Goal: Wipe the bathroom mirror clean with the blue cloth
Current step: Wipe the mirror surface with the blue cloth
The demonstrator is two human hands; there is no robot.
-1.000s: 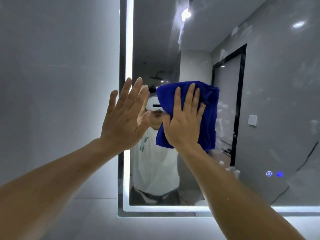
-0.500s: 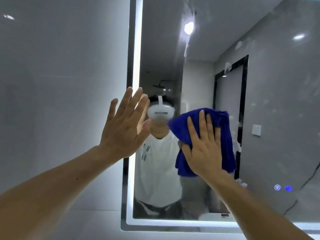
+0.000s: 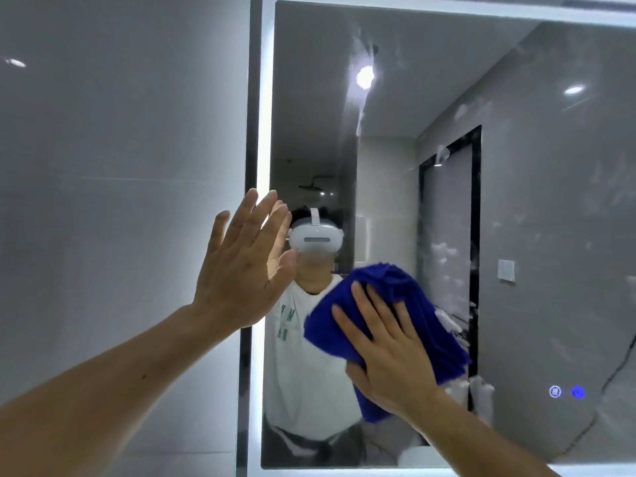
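Observation:
The lit-edged bathroom mirror (image 3: 533,208) fills the right side of the view. My right hand (image 3: 385,349) presses the bunched blue cloth (image 3: 409,304) flat against the glass in its lower middle, fingers spread over the cloth. My left hand (image 3: 244,266) is open, fingers apart, resting at the mirror's left lit edge and holding nothing. White smears and streaks show on the glass above and to the right of the cloth.
A pale tiled wall (image 3: 113,201) lies left of the mirror. Two small touch buttons (image 3: 566,391) glow at the mirror's lower right. The reflection shows a person in a white shirt and a dark-framed door.
My right hand has slid the blue cloth down and to the right across the glass. My left hand has kept its place on the mirror's left edge.

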